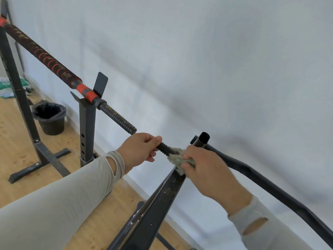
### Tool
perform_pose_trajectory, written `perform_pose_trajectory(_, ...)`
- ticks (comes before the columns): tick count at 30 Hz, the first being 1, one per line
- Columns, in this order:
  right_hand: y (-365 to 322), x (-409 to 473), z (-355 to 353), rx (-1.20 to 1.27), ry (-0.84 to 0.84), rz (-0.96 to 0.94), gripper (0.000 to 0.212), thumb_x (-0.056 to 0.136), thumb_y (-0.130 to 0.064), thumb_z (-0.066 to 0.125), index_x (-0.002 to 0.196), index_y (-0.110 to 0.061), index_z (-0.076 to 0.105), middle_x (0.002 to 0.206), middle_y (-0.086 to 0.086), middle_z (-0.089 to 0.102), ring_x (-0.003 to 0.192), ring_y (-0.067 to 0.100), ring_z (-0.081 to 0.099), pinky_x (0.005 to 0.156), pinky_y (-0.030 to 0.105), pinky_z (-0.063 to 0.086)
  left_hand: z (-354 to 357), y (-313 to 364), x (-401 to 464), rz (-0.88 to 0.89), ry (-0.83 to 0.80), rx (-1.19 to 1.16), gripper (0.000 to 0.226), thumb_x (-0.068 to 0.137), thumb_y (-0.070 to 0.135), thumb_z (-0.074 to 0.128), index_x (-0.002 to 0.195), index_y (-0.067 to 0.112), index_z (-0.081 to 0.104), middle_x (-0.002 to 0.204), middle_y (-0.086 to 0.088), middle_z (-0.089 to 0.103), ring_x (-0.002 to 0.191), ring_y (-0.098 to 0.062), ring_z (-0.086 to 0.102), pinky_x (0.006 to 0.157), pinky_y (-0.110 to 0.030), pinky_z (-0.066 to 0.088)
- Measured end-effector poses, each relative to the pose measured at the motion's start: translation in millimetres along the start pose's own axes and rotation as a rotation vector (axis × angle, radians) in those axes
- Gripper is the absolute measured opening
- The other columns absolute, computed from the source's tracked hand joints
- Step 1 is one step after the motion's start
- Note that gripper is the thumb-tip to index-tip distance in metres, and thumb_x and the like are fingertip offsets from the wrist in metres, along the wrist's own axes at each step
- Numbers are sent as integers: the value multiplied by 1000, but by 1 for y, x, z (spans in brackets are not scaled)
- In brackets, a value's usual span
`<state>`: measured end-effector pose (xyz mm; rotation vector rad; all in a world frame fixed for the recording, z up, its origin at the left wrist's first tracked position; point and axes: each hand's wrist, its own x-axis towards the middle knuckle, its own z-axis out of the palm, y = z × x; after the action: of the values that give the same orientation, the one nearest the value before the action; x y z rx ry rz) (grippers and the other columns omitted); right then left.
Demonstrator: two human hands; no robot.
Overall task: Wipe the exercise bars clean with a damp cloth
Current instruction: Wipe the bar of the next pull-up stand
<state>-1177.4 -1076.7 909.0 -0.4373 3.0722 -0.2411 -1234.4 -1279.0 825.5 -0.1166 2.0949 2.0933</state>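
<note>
The left hand (139, 149) curls its fingers and thumb around the near end of a short threaded bar (164, 148), gripping it. The right hand (207, 166) pinches a grey-green cloth (177, 159) bunched against the same bar, just beside the left hand, where the bar meets a dark slanted post (160, 201). The post's face is flecked with pale specks. Both forearms wear light grey sleeves with thumb holes.

Behind the right hand an open black tube (203, 139) curves away to the lower right along a white wall (216, 69). To the left, a long barbell (54, 64) with red and black wrapping lies across a black rack (87, 130); its threaded end points toward the left hand and stops just short of it. A black bucket (50, 118) lined with a bag stands on the wooden floor (16, 152) beside the wall.
</note>
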Motion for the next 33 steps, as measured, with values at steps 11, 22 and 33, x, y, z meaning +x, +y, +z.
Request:
perform_pose_trajectory(11,13,-8,-4,-104,36,31,17,97,-42,61,90,-30,51,78,-11,59,73,9,55,63,29,45,2,6,-4,10,-61,-64,16,100,26,60,103,15,71,100,-6,76,88,-19,74,81,-38,62)
perform_pose_trajectory(22,-38,45,21,-83,82,-143,12,103,-29,50,96,-20,53,90,-3,67,82,20,63,76,41,55,1,1,1,29,-50,-185,16,99,14,60,104,5,73,95,-15,75,85,-21,71,80,-31,61)
perform_pose_trajectory(33,25,-7,-19,-77,-107,-30,8,99,-36,59,94,-34,54,80,-14,57,63,4,46,60,20,34,0,-1,3,43,-5,-124,15,98,19,64,102,10,74,98,-11,76,81,-18,71,83,-34,61)
